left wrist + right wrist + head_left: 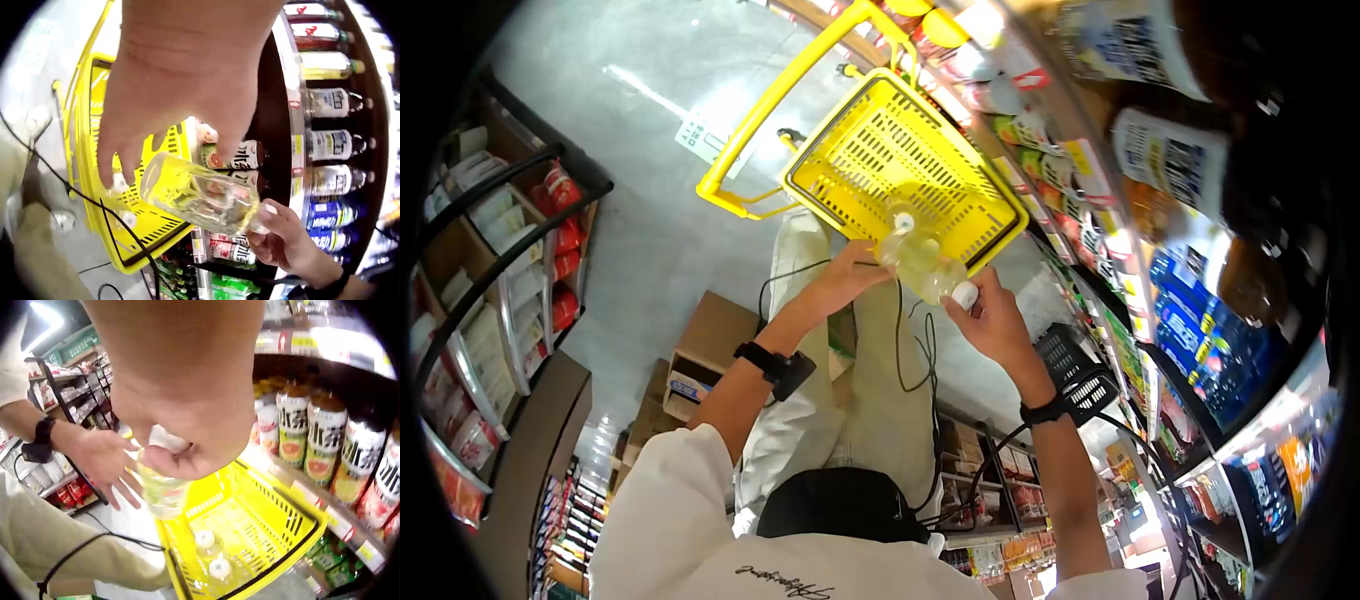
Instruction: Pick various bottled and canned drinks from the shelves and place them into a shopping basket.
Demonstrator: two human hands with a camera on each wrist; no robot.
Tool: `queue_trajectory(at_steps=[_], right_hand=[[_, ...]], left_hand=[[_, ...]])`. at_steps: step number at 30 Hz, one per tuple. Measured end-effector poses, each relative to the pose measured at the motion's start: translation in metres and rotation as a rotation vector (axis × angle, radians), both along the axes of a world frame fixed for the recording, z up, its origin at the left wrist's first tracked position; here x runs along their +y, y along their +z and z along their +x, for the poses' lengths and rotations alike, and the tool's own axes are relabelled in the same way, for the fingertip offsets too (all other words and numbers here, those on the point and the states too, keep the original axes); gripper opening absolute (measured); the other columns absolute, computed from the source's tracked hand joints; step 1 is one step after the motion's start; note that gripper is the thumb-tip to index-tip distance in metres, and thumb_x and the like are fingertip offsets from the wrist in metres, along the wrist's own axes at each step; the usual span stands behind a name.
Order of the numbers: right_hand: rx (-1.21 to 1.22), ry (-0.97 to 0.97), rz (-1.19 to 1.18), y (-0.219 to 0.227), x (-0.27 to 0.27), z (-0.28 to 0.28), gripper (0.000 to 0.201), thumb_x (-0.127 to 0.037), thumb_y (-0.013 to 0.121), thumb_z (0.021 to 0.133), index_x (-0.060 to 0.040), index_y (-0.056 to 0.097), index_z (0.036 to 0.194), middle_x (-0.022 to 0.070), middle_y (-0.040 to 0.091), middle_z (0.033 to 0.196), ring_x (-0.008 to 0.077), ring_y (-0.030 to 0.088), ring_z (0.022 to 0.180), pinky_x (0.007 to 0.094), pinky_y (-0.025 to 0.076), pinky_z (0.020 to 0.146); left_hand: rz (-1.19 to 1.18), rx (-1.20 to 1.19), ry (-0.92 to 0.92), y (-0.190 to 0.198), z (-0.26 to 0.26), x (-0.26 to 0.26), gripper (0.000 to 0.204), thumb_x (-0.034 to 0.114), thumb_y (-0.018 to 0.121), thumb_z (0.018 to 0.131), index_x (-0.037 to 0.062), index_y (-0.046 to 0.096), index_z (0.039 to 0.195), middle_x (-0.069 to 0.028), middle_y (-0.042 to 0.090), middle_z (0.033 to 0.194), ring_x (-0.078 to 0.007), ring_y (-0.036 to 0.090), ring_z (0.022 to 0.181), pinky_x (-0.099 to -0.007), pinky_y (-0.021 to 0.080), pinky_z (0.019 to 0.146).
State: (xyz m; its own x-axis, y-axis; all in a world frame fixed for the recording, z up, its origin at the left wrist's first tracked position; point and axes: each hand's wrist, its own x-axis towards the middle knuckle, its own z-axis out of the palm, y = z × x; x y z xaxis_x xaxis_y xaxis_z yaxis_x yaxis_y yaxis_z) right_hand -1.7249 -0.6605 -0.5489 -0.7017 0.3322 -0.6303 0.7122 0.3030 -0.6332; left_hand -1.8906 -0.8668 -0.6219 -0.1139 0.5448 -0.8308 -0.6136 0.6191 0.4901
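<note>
A clear bottle (920, 262) of pale yellow drink with a white cap hangs tilted over a yellow shopping basket (850, 150). My right hand (982, 308) grips its cap end; in the right wrist view the right hand (181, 456) curls round the bottle (164, 494). My left hand (868, 270) touches the bottle's base with spread, fairly straight fingers (125, 487). In the left wrist view the bottle (200, 197) lies between the left hand (156, 162) and the right hand (281, 240). Two capped bottles (212, 553) lie in the basket (300, 519).
Store shelves of bottled drinks (1170, 160) run along the right, close to the basket. Another rack of goods (500, 260) stands on the left across the grey aisle floor. Cardboard boxes (700, 350) sit on the floor near my legs. A black basket (1075, 365) lies below the shelves.
</note>
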Motion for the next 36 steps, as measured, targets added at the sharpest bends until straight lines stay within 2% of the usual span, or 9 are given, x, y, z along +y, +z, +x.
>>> queue_trajectory(at_steps=[1,3,5,7,11,19,26,33,36], right_hand=[[-0.017,0.004,-0.013,-0.019,-0.005,0.000,0.041,-0.027,0.080,0.089,-0.0025,0.049,0.097,0.0156,0.066,0.073,0.0236,0.067,0.062,0.0368,0.050,0.056],[-0.051,-0.235,0.157,-0.063,-0.015,0.005,0.041,-0.027,0.080,0.089,-0.0025,0.048,0.097,0.0174,0.067,0.075,0.0288,0.071,0.066,0.0394,0.052,0.057],[-0.048,-0.216,0.280,-0.096,-0.012,0.011,0.043,-0.029,0.080,0.088,-0.0013,0.048,0.099,0.0236,0.069,0.080,0.0435,0.070,0.074,0.0480,0.053,0.062],[-0.114,-0.201,0.342,-0.119,-0.006,0.010,0.044,-0.029,0.078,0.088,-0.0006,0.048,0.102,0.0268,0.070,0.087,0.0486,0.068,0.082,0.0531,0.054,0.068],[-0.231,-0.138,0.405,-0.160,0.003,0.004,0.046,-0.032,0.076,0.089,-0.0002,0.047,0.106,0.0282,0.070,0.092,0.0486,0.068,0.087,0.0554,0.054,0.072],[-0.441,-0.029,0.401,-0.207,0.014,0.002,0.054,-0.037,0.073,0.089,0.0006,0.044,0.114,0.0284,0.072,0.096,0.0470,0.070,0.092,0.0553,0.056,0.078],[-0.568,-0.073,0.316,-0.224,0.016,0.011,0.058,-0.038,0.072,0.090,0.0022,0.044,0.121,0.0275,0.073,0.097,0.0444,0.072,0.094,0.0524,0.058,0.079],[-0.428,-0.075,0.418,-0.234,0.007,0.013,0.054,-0.036,0.073,0.088,0.0007,0.048,0.118,0.0293,0.071,0.100,0.0455,0.070,0.096,0.0544,0.056,0.078],[-0.404,-0.048,0.392,-0.210,0.003,0.017,0.059,-0.035,0.074,0.086,0.0003,0.051,0.127,0.0244,0.072,0.104,0.0426,0.070,0.099,0.0523,0.057,0.082]], left_hand=[[-0.013,-0.017,0.004,-0.010,-0.004,-0.007,0.062,0.039,0.072,0.096,0.0019,0.053,0.142,-0.0122,0.058,0.136,-0.0203,0.054,0.128,-0.0342,0.048,0.101],[0.034,0.016,0.035,-0.023,-0.012,-0.023,0.060,0.036,0.073,0.095,0.0023,0.054,0.140,-0.0106,0.061,0.132,-0.0210,0.058,0.124,-0.0328,0.048,0.100],[-0.045,0.015,0.015,-0.039,-0.016,-0.042,0.055,0.036,0.071,0.096,0.0041,0.056,0.138,-0.0079,0.064,0.129,-0.0197,0.061,0.119,-0.0329,0.048,0.098],[-0.102,-0.047,0.016,-0.045,-0.026,-0.055,0.048,0.037,0.067,0.098,0.0073,0.059,0.134,-0.0057,0.067,0.125,-0.0175,0.065,0.113,-0.0338,0.049,0.096],[-0.068,0.007,0.004,-0.063,-0.034,-0.076,0.044,0.041,0.063,0.100,0.0101,0.060,0.131,-0.0046,0.068,0.123,-0.0159,0.066,0.111,-0.0345,0.049,0.093],[-0.161,-0.047,0.114,-0.042,-0.056,-0.062,0.037,0.041,0.058,0.103,0.0106,0.062,0.125,-0.0048,0.070,0.122,-0.0180,0.066,0.109,-0.0359,0.051,0.091],[-0.183,-0.063,0.093,-0.043,-0.034,-0.049,0.038,0.042,0.057,0.104,0.0105,0.062,0.125,-0.0051,0.070,0.122,-0.0185,0.066,0.110,-0.0372,0.050,0.094],[-0.160,-0.021,0.044,-0.033,-0.029,-0.041,0.037,0.041,0.058,0.103,0.0095,0.062,0.123,-0.0053,0.070,0.121,-0.0188,0.066,0.110,-0.0372,0.050,0.094],[-0.147,0.013,0.033,-0.016,-0.030,-0.039,0.038,0.042,0.058,0.103,0.0089,0.062,0.123,-0.0055,0.070,0.120,-0.0189,0.066,0.109,-0.0373,0.050,0.093]])
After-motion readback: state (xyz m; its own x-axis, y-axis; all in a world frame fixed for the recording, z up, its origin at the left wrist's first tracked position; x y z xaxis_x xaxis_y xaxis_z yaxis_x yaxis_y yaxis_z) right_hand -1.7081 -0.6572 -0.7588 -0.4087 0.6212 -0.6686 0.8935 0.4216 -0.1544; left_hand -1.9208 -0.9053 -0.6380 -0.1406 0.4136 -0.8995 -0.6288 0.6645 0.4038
